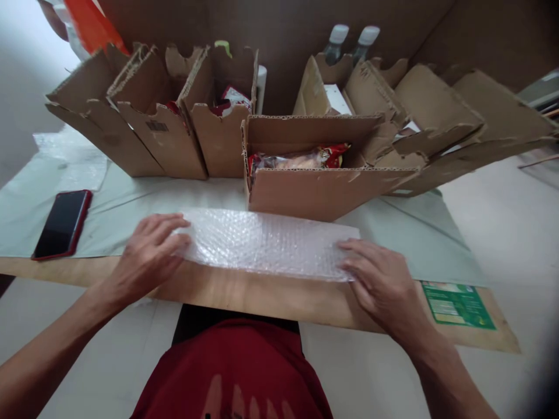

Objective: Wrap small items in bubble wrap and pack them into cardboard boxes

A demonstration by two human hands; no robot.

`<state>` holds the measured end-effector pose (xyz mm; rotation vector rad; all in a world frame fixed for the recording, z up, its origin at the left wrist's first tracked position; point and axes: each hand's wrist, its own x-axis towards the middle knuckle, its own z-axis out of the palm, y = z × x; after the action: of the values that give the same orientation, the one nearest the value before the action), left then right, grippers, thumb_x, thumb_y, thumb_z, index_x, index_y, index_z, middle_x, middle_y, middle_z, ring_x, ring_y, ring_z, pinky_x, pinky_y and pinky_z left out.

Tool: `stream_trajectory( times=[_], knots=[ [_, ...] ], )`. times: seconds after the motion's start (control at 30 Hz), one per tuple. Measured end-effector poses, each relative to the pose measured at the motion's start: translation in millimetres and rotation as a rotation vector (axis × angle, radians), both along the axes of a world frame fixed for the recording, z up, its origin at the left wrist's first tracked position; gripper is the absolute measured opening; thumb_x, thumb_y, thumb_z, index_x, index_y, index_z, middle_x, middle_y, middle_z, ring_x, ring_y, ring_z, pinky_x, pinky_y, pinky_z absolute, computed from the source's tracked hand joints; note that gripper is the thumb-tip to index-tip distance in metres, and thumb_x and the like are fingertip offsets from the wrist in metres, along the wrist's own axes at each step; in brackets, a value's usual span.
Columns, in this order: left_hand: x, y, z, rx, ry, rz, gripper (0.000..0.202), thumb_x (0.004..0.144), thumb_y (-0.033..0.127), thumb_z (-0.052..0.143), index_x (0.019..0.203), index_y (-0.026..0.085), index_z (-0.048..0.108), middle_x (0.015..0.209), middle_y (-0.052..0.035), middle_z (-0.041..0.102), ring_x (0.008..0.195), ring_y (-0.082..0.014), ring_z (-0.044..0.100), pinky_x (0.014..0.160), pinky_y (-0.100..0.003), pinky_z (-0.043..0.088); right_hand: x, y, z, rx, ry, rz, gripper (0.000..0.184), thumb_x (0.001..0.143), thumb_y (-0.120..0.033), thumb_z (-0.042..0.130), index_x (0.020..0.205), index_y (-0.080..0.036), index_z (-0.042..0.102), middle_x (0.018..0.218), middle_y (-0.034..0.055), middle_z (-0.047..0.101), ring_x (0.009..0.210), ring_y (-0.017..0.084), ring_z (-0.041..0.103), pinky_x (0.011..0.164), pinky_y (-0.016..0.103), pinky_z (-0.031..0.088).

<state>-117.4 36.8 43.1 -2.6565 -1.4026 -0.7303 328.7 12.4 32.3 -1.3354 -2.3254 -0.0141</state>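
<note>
A long folded strip of bubble wrap (262,241) lies across the front of the table. My left hand (151,250) grips its left end, fingers curled over the edge. At the opposite end, my right hand (379,279) has its fingers bent over the wrap and the thumb underneath. Whether anything is inside the wrap I cannot tell. Just behind it stands an open cardboard box (323,189) containing a red and clear packet (301,158).
Several cardboard holders (159,134) line the back, with two white-capped bottles (338,35) behind. A phone (63,224) lies at left near more bubble wrap (78,154). A green printed sheet (458,305) is at the right table edge.
</note>
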Motion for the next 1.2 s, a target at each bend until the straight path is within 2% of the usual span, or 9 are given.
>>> stream_trajectory(
  times=[0.13,0.23,0.37,0.5,0.57,0.67,0.83,1.03,1.2],
  knots=[
    [-13.1,-15.0,-16.9,-0.248,0.026,-0.112,0.017,0.093,0.025,0.06,0.106,0.026,0.07,0.123,-0.0067,0.074,0.118,-0.0299,0.068,0.107,-0.054,0.05,18.3,-9.4,-23.6,-0.076,-0.148,0.062,0.026,0.097,-0.025,0.052,0.117,-0.023,0.068,0.13,0.0113,0.072,0.118,0.03,0.068,0.093,0.047,0.051],
    [1.6,-16.5,-10.1,-0.173,-0.062,-0.063,0.024,0.093,0.026,0.065,0.116,0.023,0.067,0.127,-0.0112,0.071,0.12,-0.0319,0.066,0.106,-0.055,0.051,8.0,-8.6,-13.3,-0.05,-0.067,-0.002,0.028,0.101,-0.032,0.054,0.124,-0.022,0.065,0.133,0.0133,0.07,0.122,0.03,0.066,0.098,0.048,0.05],
    [47.7,-4.9,-10.8,-0.078,-0.092,-0.134,0.021,0.095,0.013,0.059,0.113,0.021,0.068,0.125,-0.0123,0.071,0.123,-0.0301,0.065,0.104,-0.051,0.054,-70.4,7.3,0.4,-0.071,0.03,0.115,0.028,0.102,-0.025,0.052,0.125,-0.021,0.068,0.132,0.0129,0.072,0.122,0.028,0.066,0.102,0.047,0.051],
    [63.3,1.7,-37.9,-0.155,0.005,-0.17,0.023,0.097,0.011,0.055,0.114,0.017,0.069,0.124,-0.0148,0.072,0.121,-0.0318,0.065,0.1,-0.052,0.057,-140.3,20.4,-20.5,-0.155,-0.076,0.381,0.031,0.101,-0.02,0.053,0.127,-0.02,0.07,0.146,0.0122,0.064,0.134,0.028,0.059,0.104,0.044,0.051],
    [49.5,-1.8,-50.5,-0.218,-0.001,-0.143,0.026,0.099,0.015,0.055,0.121,0.018,0.068,0.133,-0.0151,0.069,0.128,-0.0326,0.061,0.104,-0.055,0.056,-130.8,19.5,-36.3,-0.154,-0.113,0.397,0.032,0.103,-0.024,0.053,0.13,-0.02,0.069,0.148,0.0121,0.063,0.137,0.029,0.057,0.106,0.046,0.05],
    [21.9,-11.2,-58.0,-0.283,-0.055,-0.128,0.028,0.101,0.017,0.054,0.128,0.02,0.065,0.146,-0.0141,0.062,0.142,-0.0322,0.052,0.113,-0.055,0.051,-64.1,10.5,-52.9,-0.098,-0.103,0.17,0.035,0.106,-0.029,0.045,0.13,-0.02,0.069,0.141,0.0124,0.068,0.13,0.03,0.062,0.1,0.048,0.052],
    [6.7,-12.1,-53.3,-0.239,-0.087,-0.098,0.023,0.101,0.017,0.055,0.12,0.022,0.067,0.139,-0.0115,0.066,0.137,-0.0297,0.056,0.111,-0.05,0.052,28.4,3.5,-39.3,0.002,-0.09,-0.251,0.035,0.105,-0.039,0.045,0.114,-0.02,0.073,0.116,0.0138,0.078,0.11,0.031,0.072,0.092,0.048,0.054],
    [6.2,5.1,-43.5,-0.213,0.194,0.1,0.032,0.095,0.027,0.058,0.123,0.016,0.068,0.119,-0.0176,0.072,0.106,-0.0356,0.066,0.091,-0.054,0.056,-4.3,42.2,-36.8,-0.08,-0.11,-0.193,0.037,0.098,-0.034,0.046,0.12,-0.018,0.072,0.125,0.016,0.074,0.113,0.033,0.068,0.092,0.049,0.053],
    [12.3,9.4,-37.0,-0.348,0.254,0.215,0.021,0.088,0.031,0.061,0.099,0.017,0.073,0.084,-0.0115,0.069,0.086,-0.0318,0.063,0.083,-0.049,0.053,-14.5,60.9,-47.4,-0.23,-0.085,-0.161,0.025,0.089,-0.033,0.053,0.09,-0.018,0.073,0.121,0.0177,0.074,0.107,0.036,0.069,0.088,0.052,0.053]
  ],
)
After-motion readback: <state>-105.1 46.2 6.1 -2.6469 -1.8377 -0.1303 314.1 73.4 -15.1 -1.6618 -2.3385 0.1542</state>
